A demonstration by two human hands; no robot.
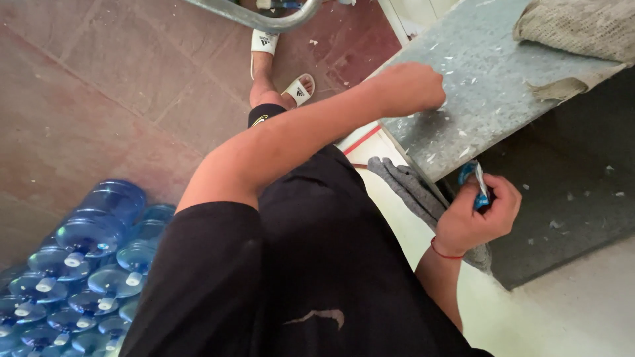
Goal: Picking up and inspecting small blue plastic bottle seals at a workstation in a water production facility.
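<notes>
1. Two hands are busy: the left hand (410, 87) is curled shut, knuckles down on the grey slab (489, 79) at its near edge, among white flecks; I cannot tell if it pinches anything.
2. The right hand (477, 221) grips a small blue tool (477, 186) just below the slab's edge, beside a grey glove (409, 188).
3. To work well, I'd judge: brace the left fist firmly and keep the tool close.
4. The tool's long axis runs near-to-far, its pale tip pointing towards the slab.
</notes>
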